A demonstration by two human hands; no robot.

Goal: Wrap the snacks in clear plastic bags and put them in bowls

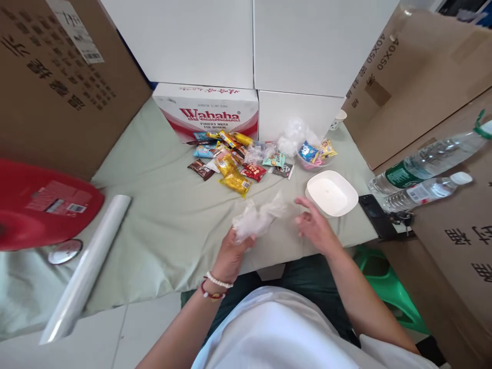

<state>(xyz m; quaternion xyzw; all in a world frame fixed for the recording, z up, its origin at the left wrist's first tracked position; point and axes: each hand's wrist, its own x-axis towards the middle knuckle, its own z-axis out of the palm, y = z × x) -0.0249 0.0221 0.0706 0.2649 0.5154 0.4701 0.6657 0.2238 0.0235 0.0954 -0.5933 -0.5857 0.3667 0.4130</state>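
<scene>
My left hand (232, 252) is closed around a crumpled, see-through plastic bag (257, 219) just above the cloth near the table's front edge. The bag's loose end points up and to the right. My right hand (314, 225) is in the air to the right of the bag, with its index finger stretched out, the other fingers partly bent and nothing in it. Just behind that hand stands a white square bowl (332, 193) with nothing in it. Beyond the bag, a pile of wrapped snacks (232, 169) lies in front of the Wahaha carton (215, 113).
A pink bowl (315, 163) holds more snack packets, beside crumpled clear plastic (298, 134). Two water bottles (426, 189), a black phone (377, 216) and keys (403, 218) are at the right. A clear film roll (88, 266) and a red container (46, 205) lie left.
</scene>
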